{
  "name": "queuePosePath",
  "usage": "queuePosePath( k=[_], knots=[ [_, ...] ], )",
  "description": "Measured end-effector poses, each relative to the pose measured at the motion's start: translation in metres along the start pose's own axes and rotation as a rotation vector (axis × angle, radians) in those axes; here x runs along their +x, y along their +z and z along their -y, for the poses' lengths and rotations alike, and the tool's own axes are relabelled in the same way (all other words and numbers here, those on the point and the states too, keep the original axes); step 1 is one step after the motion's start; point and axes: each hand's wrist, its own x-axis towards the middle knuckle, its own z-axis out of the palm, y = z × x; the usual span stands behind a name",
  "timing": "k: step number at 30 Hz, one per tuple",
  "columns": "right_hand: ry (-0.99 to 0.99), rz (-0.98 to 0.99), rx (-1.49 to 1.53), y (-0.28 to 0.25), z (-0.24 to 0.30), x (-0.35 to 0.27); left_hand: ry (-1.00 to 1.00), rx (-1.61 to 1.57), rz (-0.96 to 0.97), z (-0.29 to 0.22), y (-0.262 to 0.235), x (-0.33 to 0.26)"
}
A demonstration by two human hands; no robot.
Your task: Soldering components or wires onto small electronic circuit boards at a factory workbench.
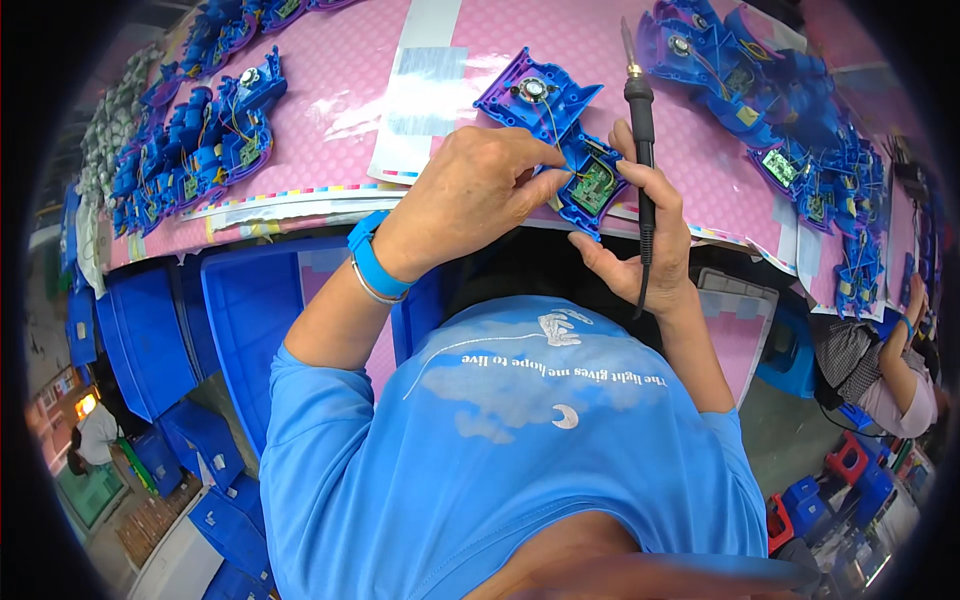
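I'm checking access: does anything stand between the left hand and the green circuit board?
Nothing visible does: the bare left hand is beside the green rectangular circuit board. A black-handled soldering iron, in the right hand, stands to the board's right.

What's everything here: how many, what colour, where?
Open housing: one, blue, table centre.
Speaker: one, silvery, housing's far part.
Circuit board: one, green, housing's near part.
Soldering iron: one, black-handled, right of housing.
Other housings: many, blue, table left and right.
Table cover: one, pink, underneath.
Bins: several, blue, lower left.
Stools: at least two, red, lower right.
Other people: at least two, pale tops, far left and right.
Wristband: one, blue, wearer's left wrist.
Shirt: one, blue, lower centre.
Left fingers: one set, bare, at circuit board's left edge.
Right fingers: one set, bare, around soldering iron.
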Motion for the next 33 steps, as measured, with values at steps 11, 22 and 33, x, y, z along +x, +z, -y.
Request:
queuePosePath(
  k=[11,22,33],
  knots=[
    [-0.021,0.074,0.042,-0.009,-0.01,0.002,-0.139,0.046,0.136,-0.009,0.001,0.006],
    [-0.034,0.006,0.151,-0.006,-0.007,0.005,-0.265,-0.261,0.165,0.002,-0.018,0.002],
    [-0.141,-0.036,0.183,0.008,0.012,0.028,-0.295,-0.956,0.027,-0.015,-0.01,-0.022]
  ],
)
